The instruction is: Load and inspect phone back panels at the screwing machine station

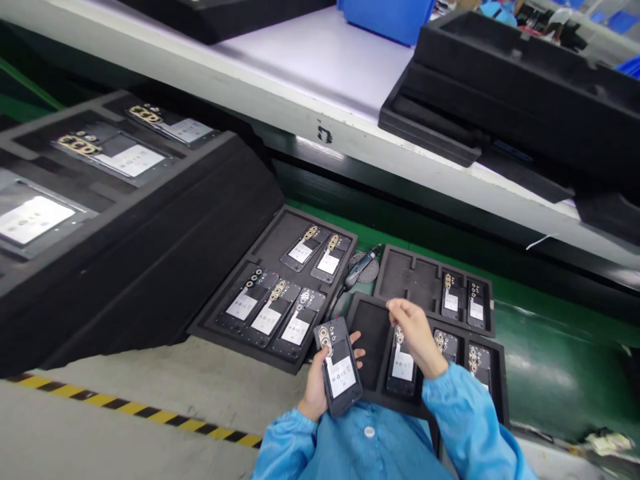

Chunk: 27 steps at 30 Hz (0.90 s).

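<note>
A smartphone without its back cover [342,377], with a white label and gold camera rings, rests in my left hand [314,388]. The fingers and thumb wrap its two long edges, and it tilts towards me. My right hand [413,328] is raised over the near black foam tray [367,333], thumb and forefinger pinched together; whatever they may hold is too small to make out. Below that hand lies another uncovered phone [401,367], its top partly hidden. Further phones [445,343] sit in the same tray, partly covered by my right sleeve.
To the left, another foam tray [267,247] carries several phones. A dark electric screwdriver [361,267] lies between trays with its cable. Behind is a third tray [407,277]. Stacked trays [200,220] rise at far left. A white shelf [300,113] overhangs the green bench [545,353].
</note>
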### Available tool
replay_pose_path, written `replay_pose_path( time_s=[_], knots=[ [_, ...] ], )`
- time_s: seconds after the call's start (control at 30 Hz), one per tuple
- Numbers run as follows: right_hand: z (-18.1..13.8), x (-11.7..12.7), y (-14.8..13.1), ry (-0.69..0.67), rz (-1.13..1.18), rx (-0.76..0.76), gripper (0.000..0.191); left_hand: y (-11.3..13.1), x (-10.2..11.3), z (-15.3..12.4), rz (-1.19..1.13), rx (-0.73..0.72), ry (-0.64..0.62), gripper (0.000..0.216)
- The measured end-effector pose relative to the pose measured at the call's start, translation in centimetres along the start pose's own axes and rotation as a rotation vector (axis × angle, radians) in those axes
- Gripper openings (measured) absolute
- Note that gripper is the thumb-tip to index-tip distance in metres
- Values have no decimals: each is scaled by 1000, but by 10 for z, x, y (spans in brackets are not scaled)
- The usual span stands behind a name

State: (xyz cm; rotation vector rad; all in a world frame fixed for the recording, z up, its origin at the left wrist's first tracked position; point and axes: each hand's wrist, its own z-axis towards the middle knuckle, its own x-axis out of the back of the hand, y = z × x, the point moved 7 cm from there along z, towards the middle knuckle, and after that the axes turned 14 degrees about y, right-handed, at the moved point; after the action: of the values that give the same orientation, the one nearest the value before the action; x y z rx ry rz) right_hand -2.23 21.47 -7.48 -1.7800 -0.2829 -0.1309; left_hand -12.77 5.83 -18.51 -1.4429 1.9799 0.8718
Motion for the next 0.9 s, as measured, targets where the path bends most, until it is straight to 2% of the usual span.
replay_pose_path(
  time_s=[0.17,0.23,0.33,0.53,0.7,0.9],
  knots=[
    [99,-24,17,93,-160,-10,31,1,-2,-1,-17,-21,-17,66],
    [121,-33,22,103,-214,2,29,-2,-1,0,-7,3,-31,70],
    [133,-34,28,112,-278,29,29,-2,1,1,-24,-17,-24,65],
    [117,-9,33,115,-338,95,31,2,-4,-1,-25,-40,-50,62],
    [75,13,26,63,-414,222,44,6,-4,-1,-15,-82,10,54],
    [8,28,35,-116,-789,305,19,3,-1,0,-21,-59,24,54]
  ],
)
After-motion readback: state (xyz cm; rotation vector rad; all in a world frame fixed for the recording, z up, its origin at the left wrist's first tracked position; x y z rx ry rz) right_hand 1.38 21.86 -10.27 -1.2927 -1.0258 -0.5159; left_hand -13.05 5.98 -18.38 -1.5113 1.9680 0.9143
